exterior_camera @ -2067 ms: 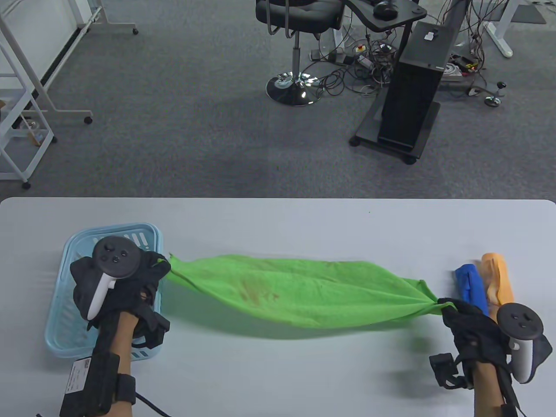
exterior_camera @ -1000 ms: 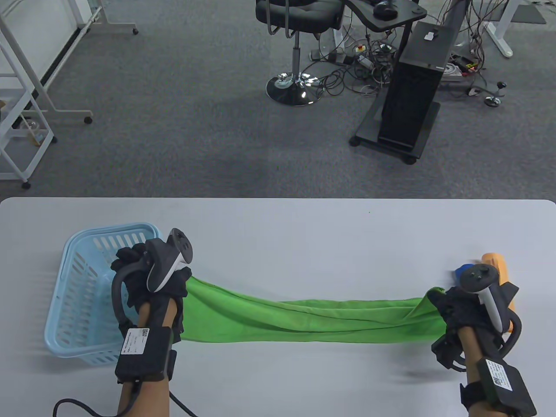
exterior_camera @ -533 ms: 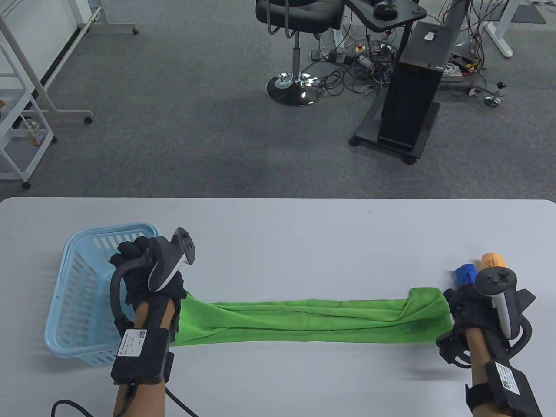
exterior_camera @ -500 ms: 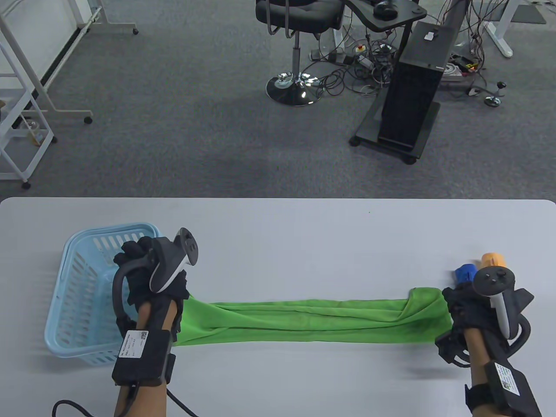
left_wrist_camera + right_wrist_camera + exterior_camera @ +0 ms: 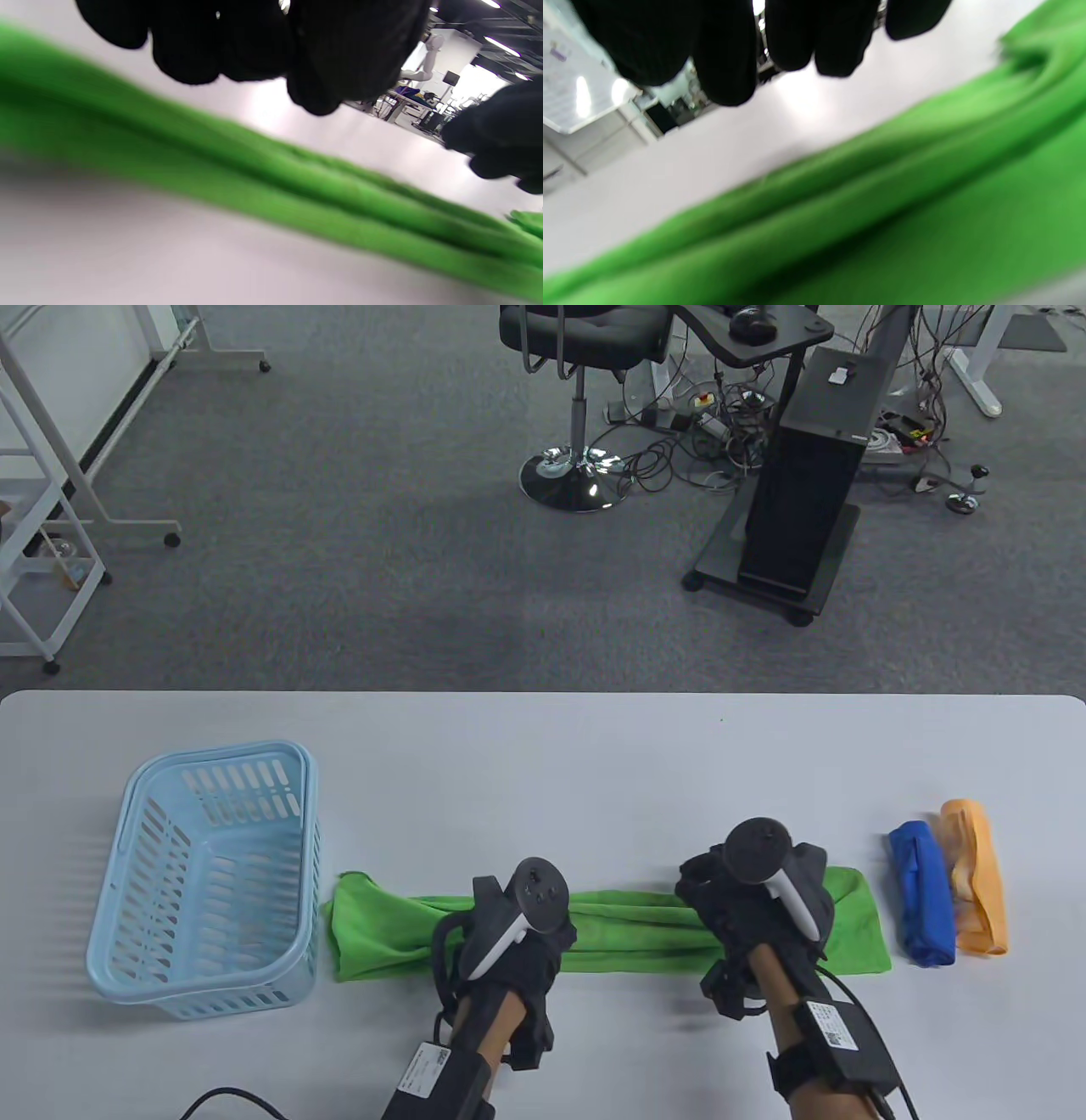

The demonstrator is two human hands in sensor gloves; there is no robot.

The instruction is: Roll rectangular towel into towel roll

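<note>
The green towel [image 5: 373,925] lies on the table as a long, narrow folded strip running left to right. My left hand [image 5: 534,950] hovers over the strip left of its middle. Over the strip's right part is my right hand [image 5: 721,899]. In the left wrist view the gloved fingers [image 5: 254,42] hang loosely curled above the towel [image 5: 297,190] and hold nothing. The right wrist view shows the same: fingers [image 5: 725,51] above the towel [image 5: 882,220], gripping nothing. Both ends of the strip lie free.
A light blue plastic basket [image 5: 216,751] stands just left of the towel's left end. A rolled blue towel [image 5: 920,891] and a rolled orange towel [image 5: 976,882] lie right of its right end. Bare table [image 5: 594,763] stretches behind the strip.
Both hands laid the stretched towel down as a folded strip, let go of its ends and moved inward over its middle.
</note>
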